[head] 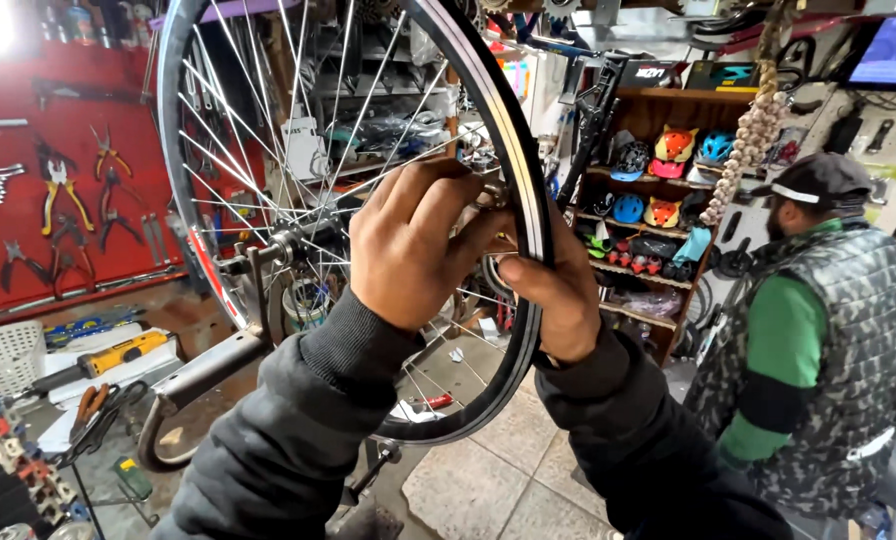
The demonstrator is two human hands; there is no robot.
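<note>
Closest in, the left hand (413,245) curls its fingers around something small at the spokes, just inside the bicycle wheel (268,150) rim. Beside it, the right hand (558,295) grips the rim's right edge. Farther back, helmets (676,145) fill wooden shelves.

Scene was bright and evenly lit, colours saturated. Strong blown-out glare sat in the top left corner above the red tool wall (68,190). Rim (528,180) caught a thin specular streak along its edge. Shadows were soft, darkest on the sleeves at bottom. Wide-angle lens bent the edges. Hands looked slightly soft; helmets (668,175) on the shelf stayed fairly sharp.
</note>
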